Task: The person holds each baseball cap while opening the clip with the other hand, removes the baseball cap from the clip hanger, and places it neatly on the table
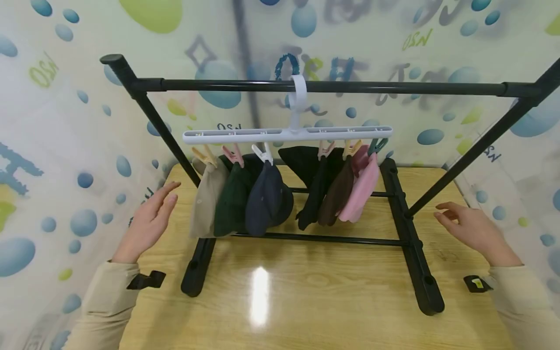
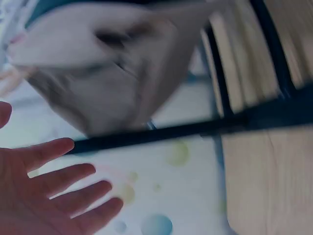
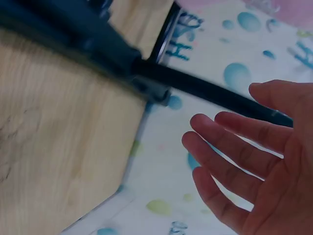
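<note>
A white hanger [image 1: 280, 134] hooks over the top bar of a black rack. Colored clips along it hold several caps: a beige cap [image 1: 207, 201], a dark green cap [image 1: 232, 204], a navy cap [image 1: 266, 197], a black cap [image 1: 316, 192], a brown cap [image 1: 337, 194] and a pink cap [image 1: 360, 187]. My left hand [image 1: 148, 218] is beside the rack's left post, nearest the beige cap, fingers extended and holding nothing. To the right of the right post, my right hand [image 1: 474, 231] hangs relaxed with nothing in it. In the left wrist view the beige cap [image 2: 112, 68] looks blurred.
The rack's top bar [image 1: 407, 88] spans between slanted posts, and its feet [image 1: 415, 253] stand on a wooden table [image 1: 328, 301]. Patterned cloth [image 1: 65, 146] surrounds the table at the back and sides. Lower crossbars [image 1: 306, 237] run behind and below the caps.
</note>
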Demonstrator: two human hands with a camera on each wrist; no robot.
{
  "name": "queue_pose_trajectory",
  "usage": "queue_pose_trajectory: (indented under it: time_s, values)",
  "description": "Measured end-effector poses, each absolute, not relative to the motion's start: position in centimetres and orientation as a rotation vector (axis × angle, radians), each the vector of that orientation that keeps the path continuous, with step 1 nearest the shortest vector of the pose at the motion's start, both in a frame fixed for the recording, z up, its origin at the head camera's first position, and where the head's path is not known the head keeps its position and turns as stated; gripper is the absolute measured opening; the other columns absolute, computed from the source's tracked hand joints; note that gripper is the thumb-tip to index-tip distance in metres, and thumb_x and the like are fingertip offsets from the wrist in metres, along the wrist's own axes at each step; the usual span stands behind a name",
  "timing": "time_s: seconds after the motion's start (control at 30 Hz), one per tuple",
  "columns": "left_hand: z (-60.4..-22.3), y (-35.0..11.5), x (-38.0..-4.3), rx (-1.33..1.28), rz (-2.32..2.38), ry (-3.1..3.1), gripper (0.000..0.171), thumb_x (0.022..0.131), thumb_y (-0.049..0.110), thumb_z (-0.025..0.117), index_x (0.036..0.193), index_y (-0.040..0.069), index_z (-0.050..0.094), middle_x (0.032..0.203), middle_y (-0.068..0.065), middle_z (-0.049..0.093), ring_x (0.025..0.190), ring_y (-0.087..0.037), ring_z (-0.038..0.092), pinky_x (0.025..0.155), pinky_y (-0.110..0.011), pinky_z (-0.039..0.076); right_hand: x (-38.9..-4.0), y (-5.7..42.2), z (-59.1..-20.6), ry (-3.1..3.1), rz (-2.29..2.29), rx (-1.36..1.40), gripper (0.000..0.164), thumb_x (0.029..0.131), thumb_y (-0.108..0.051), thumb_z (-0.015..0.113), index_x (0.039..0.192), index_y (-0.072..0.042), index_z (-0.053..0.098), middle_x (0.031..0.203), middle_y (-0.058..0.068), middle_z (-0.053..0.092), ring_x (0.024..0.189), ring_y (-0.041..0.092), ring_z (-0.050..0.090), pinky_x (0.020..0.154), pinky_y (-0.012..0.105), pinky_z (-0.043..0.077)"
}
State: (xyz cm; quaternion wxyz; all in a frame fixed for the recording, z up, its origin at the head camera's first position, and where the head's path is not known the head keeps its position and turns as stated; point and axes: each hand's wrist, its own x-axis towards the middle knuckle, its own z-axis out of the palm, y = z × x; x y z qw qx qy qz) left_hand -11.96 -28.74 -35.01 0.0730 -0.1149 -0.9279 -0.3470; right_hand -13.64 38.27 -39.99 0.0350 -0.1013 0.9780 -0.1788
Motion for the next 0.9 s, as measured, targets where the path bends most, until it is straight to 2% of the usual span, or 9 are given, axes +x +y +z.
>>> queue_pose_trajectory:
  time_s: [0.1, 0.23, 0.33, 0.4, 0.43, 0.5, 0.57, 0.73, 0.9]
  values:
    - [-34.1, -27.5, -11.6, -0.402, -1.146, -2.771, 0.046, 0.106, 0.027, 0.035, 0.148, 0.007, 0.037, 0.144, -0.023, 0.041, 0.124, -0.046, 0.044, 0.091, -0.062, 0.036, -13.3, 37.3, -39.6, 3.026, -0.570, -0.374, 0.043, 0.101, -0.029, 0.051, 0.123, 0.008, 0.055, 0.102, 0.028, 0.066, 0.087, 0.045, 0.062, 0.067, 0.054, 0.049]
    - [-33.9, -25.8, -11.6, -0.506, -1.296, -2.727, 0.046, 0.103, 0.017, 0.048, 0.146, 0.003, 0.038, 0.144, -0.020, 0.041, 0.127, -0.043, 0.044, 0.096, -0.056, 0.038, -13.1, 36.3, -39.1, 3.048, -0.595, -0.471, 0.038, 0.100, -0.023, 0.053, 0.121, 0.008, 0.057, 0.098, 0.024, 0.067, 0.084, 0.041, 0.064, 0.070, 0.056, 0.049]
    - [-34.3, -24.8, -11.9, -0.589, -1.287, -2.689, 0.050, 0.098, 0.007, 0.055, 0.144, 0.002, 0.038, 0.142, -0.019, 0.044, 0.124, -0.040, 0.048, 0.094, -0.050, 0.041, -12.9, 35.6, -38.9, 3.073, -0.599, -0.536, 0.033, 0.098, -0.019, 0.057, 0.118, 0.007, 0.059, 0.095, 0.021, 0.069, 0.080, 0.038, 0.065, 0.070, 0.055, 0.050]
    - [-34.7, -24.3, -12.2, -0.626, -1.184, -2.663, 0.048, 0.096, 0.000, 0.055, 0.142, 0.001, 0.040, 0.118, -0.019, 0.058, 0.102, -0.034, 0.061, 0.085, -0.041, 0.050, -12.8, 35.2, -38.9, 3.086, -0.598, -0.578, 0.030, 0.096, -0.015, 0.059, 0.117, 0.006, 0.060, 0.092, 0.019, 0.069, 0.077, 0.035, 0.066, 0.068, 0.054, 0.051]
    - [-34.9, -24.0, -12.3, -0.638, -1.135, -2.649, 0.046, 0.096, -0.002, 0.053, 0.140, 0.000, 0.041, 0.106, -0.017, 0.060, 0.089, -0.029, 0.063, 0.076, -0.036, 0.053, -12.7, 34.9, -38.8, 3.089, -0.595, -0.594, 0.029, 0.096, -0.015, 0.060, 0.116, 0.006, 0.061, 0.092, 0.018, 0.070, 0.075, 0.034, 0.066, 0.067, 0.053, 0.051]
    - [-35.2, -23.6, -12.5, -0.653, -1.038, -2.619, 0.041, 0.095, -0.006, 0.049, 0.135, 0.000, 0.045, 0.083, -0.009, 0.056, 0.069, -0.020, 0.054, 0.060, -0.030, 0.045, -12.5, 34.5, -38.6, 3.090, -0.580, -0.615, 0.028, 0.095, -0.014, 0.060, 0.116, 0.005, 0.062, 0.091, 0.016, 0.070, 0.074, 0.031, 0.066, 0.066, 0.052, 0.051]
    - [-35.4, -23.3, -12.7, -0.662, -0.976, -2.589, 0.036, 0.094, -0.009, 0.047, 0.129, -0.001, 0.048, 0.070, -0.003, 0.043, 0.058, -0.016, 0.041, 0.054, -0.029, 0.034, -12.3, 34.1, -38.5, 3.077, -0.572, -0.618, 0.028, 0.096, -0.015, 0.060, 0.116, 0.004, 0.061, 0.092, 0.015, 0.070, 0.074, 0.031, 0.066, 0.067, 0.052, 0.051]
    - [-35.5, -22.6, -12.8, -0.663, -0.945, -2.577, 0.025, 0.092, -0.012, 0.045, 0.114, 0.000, 0.049, 0.067, 0.000, 0.037, 0.056, -0.014, 0.036, 0.054, -0.029, 0.031, -11.9, 33.2, -38.0, 3.036, -0.550, -0.605, 0.031, 0.098, -0.018, 0.058, 0.120, 0.003, 0.060, 0.096, 0.014, 0.070, 0.077, 0.028, 0.066, 0.070, 0.051, 0.051]
    - [-35.4, -21.8, -13.0, -0.688, -0.972, -2.569, 0.019, 0.091, -0.014, 0.044, 0.102, 0.001, 0.045, 0.066, 0.000, 0.031, 0.053, -0.014, 0.033, 0.052, -0.028, 0.029, -12.0, 32.1, -37.0, 3.019, -0.560, -0.658, 0.033, 0.099, -0.021, 0.057, 0.122, 0.001, 0.060, 0.099, 0.011, 0.069, 0.073, 0.018, 0.063, 0.059, 0.037, 0.047]
